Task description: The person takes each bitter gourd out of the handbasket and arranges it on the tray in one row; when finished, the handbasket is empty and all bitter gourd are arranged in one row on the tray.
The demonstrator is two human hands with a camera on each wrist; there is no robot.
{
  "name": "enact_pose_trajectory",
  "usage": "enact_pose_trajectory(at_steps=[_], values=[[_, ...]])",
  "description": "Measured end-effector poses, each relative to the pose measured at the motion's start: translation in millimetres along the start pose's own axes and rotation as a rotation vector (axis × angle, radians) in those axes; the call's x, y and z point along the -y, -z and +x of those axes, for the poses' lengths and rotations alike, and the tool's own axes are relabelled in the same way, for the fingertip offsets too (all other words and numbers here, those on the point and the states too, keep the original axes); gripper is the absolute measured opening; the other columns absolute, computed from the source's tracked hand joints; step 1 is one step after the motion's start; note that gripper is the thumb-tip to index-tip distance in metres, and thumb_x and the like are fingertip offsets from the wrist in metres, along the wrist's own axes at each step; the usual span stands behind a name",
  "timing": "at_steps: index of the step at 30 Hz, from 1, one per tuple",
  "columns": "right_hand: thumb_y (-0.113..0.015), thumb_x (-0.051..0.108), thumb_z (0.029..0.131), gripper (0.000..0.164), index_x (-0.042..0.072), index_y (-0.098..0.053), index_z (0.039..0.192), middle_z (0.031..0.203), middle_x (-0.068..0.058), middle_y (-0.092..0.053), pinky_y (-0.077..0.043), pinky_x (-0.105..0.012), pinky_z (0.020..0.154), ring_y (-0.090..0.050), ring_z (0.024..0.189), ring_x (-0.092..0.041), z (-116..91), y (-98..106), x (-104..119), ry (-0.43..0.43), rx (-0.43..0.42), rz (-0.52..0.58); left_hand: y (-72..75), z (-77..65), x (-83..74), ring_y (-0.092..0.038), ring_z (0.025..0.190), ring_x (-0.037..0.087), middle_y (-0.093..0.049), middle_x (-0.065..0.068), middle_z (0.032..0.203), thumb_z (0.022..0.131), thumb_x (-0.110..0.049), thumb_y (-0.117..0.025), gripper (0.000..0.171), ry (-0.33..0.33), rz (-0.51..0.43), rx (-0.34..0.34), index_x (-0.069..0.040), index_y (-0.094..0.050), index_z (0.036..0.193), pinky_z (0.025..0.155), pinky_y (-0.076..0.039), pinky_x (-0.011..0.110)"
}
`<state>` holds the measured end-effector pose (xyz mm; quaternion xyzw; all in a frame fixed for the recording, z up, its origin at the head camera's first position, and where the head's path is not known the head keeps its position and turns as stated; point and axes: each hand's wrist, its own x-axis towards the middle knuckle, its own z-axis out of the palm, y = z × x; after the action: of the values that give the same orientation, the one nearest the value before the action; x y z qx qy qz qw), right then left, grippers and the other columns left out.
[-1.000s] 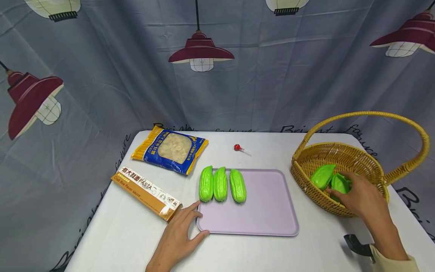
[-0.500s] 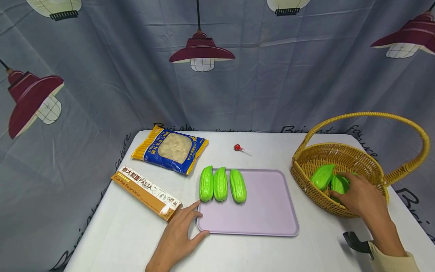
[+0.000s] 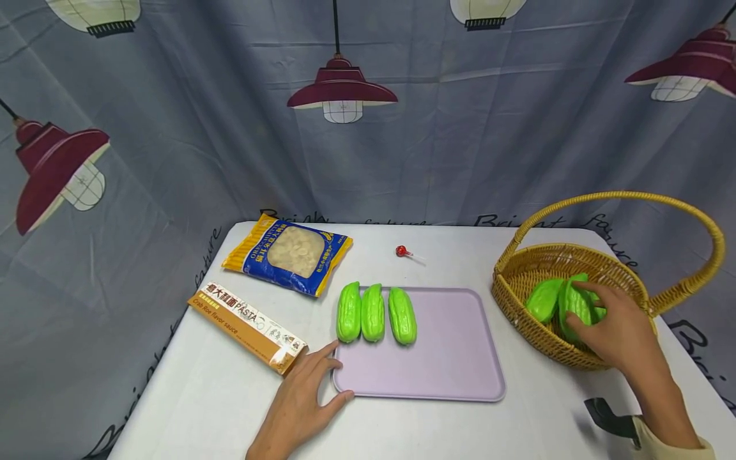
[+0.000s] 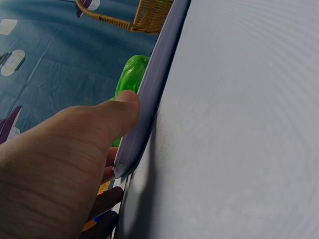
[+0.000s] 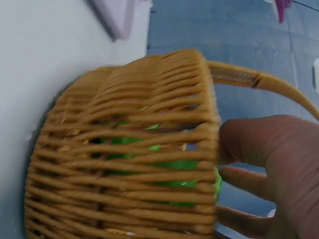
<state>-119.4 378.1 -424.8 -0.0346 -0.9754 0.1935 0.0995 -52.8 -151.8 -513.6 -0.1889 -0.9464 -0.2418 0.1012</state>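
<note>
My right hand [image 3: 623, 332] pinches a green bitter melon [image 3: 574, 306] between thumb and fingers, inside the wicker basket [image 3: 517, 319]. Another bitter melon [image 3: 543, 300] lies to its left in the basket, and more green shows under the hand. The basket's wall hides most of them in the right wrist view. With fingers spread, my left hand [image 3: 301, 399] rests at the near left corner of the lilac tray [image 3: 448, 364]. In the left wrist view its thumb [image 4: 128, 97] touches the rim. Three bitter melons [image 3: 374, 313] lie side by side on the tray's left part.
A blue and yellow pasta bag [image 3: 290, 254] lies at the back left. Before it is a brown and white pasta box [image 3: 247, 326], close to my left fingers. A red lollipop [image 3: 402, 251] lies behind the tray. The basket's tall handle [image 3: 627, 195] arches over its opening.
My right hand has lifted slightly, and the bitter melon in its fingers now stands more upright and higher in the basket. The left hand and the tray have stayed put.
</note>
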Motion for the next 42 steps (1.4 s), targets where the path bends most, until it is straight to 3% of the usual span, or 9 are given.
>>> enact_pose_trajectory(at_steps=[5,14,22,26,27,30,33,37,42], values=[[-0.083,0.013,0.087,0.065,-0.002,-0.058,0.145,0.139,-0.044,-0.048,-0.049,-0.078,0.073,-0.056,0.109,-0.06,-1.3,0.5,5.3,0.096,-0.084,0.042,0.4,0.0,0.6,-0.056,0.143,0.018,-0.057,-0.004,0.16,0.087,-0.051,-0.088,0.048,0.013,0.001,0.006,-0.023,-0.071,0.122,0.132,-0.033,0.046],[-0.083,0.016,0.089,0.06,0.003,-0.062,0.144,0.135,-0.038,-0.054,-0.048,-0.075,0.074,-0.057,0.108,-0.054,-2.9,5.7,27.0,0.129,-0.136,0.092,0.2,-0.5,1.9,-0.056,0.143,0.017,-0.057,-0.004,0.16,0.088,-0.051,-0.087,0.047,0.01,-0.003,0.0,-0.023,-0.071,0.122,0.133,-0.03,0.043],[-0.088,0.012,0.085,0.06,0.005,-0.066,0.141,0.133,-0.03,-0.061,-0.05,-0.039,0.066,-0.062,0.106,-0.048,-8.2,9.2,48.8,0.196,-0.161,0.135,1.0,-0.1,2.0,-0.056,0.143,0.017,-0.056,-0.005,0.16,0.089,-0.052,-0.086,0.047,0.0,-0.004,-0.009,-0.023,-0.071,0.122,0.133,-0.031,0.043],[-0.087,0.009,0.084,0.056,0.007,-0.069,0.138,0.137,-0.029,-0.061,-0.055,-0.056,0.074,-0.061,0.111,-0.05,-10.3,5.5,57.0,0.264,-0.158,0.167,1.3,0.1,1.8,-0.056,0.143,0.017,-0.056,-0.005,0.16,0.089,-0.052,-0.086,0.047,-0.003,-0.014,-0.007,-0.023,-0.07,0.122,0.133,-0.03,0.043],[-0.086,0.009,0.084,0.055,0.007,-0.07,0.137,0.137,-0.029,-0.061,-0.056,-0.054,0.077,-0.061,0.112,-0.05,-10.6,4.1,59.3,0.279,-0.153,0.176,1.4,0.2,1.7,-0.056,0.143,0.017,-0.056,-0.005,0.16,0.089,-0.052,-0.086,0.047,-0.003,-0.015,-0.007,-0.022,-0.07,0.122,0.133,-0.03,0.043],[-0.086,0.009,0.086,0.053,0.008,-0.071,0.136,0.141,-0.028,-0.06,-0.062,-0.025,0.082,-0.06,0.118,-0.051,-10.9,0.0,67.3,0.306,-0.117,0.216,1.6,0.3,1.4,-0.056,0.143,0.016,-0.056,-0.005,0.161,0.089,-0.051,-0.086,0.047,0.0,-0.016,-0.005,-0.022,-0.07,0.122,0.133,-0.029,0.042],[-0.087,0.007,0.085,0.054,0.01,-0.071,0.137,0.141,-0.024,-0.061,-0.046,0.004,0.072,-0.062,0.114,-0.044,-10.4,-6.1,76.4,0.334,-0.097,0.253,1.8,0.3,0.8,-0.055,0.143,0.016,-0.056,-0.005,0.161,0.089,-0.051,-0.087,0.047,0.006,-0.011,-0.001,-0.023,-0.07,0.122,0.133,-0.03,0.043],[-0.088,0.005,0.085,0.055,0.012,-0.071,0.136,0.137,-0.018,-0.064,-0.055,-0.007,0.068,-0.063,0.105,-0.032,-9.0,-17.8,89.5,0.382,-0.095,0.269,2.2,0.1,0.0,-0.055,0.144,0.016,-0.055,-0.005,0.161,0.088,-0.051,-0.087,0.048,0.02,-0.013,0.011,-0.022,-0.07,0.123,0.133,-0.031,0.044],[-0.09,0.012,0.086,0.053,0.013,-0.071,0.136,0.135,-0.017,-0.067,-0.058,-0.042,0.075,-0.066,0.104,-0.034,-7.5,-32.1,104.2,0.414,-0.088,0.228,2.5,0.7,-1.0,-0.054,0.145,0.016,-0.055,-0.005,0.162,0.089,-0.052,-0.086,0.049,0.032,-0.012,0.035,-0.022,-0.071,0.124,0.133,-0.031,0.044]])
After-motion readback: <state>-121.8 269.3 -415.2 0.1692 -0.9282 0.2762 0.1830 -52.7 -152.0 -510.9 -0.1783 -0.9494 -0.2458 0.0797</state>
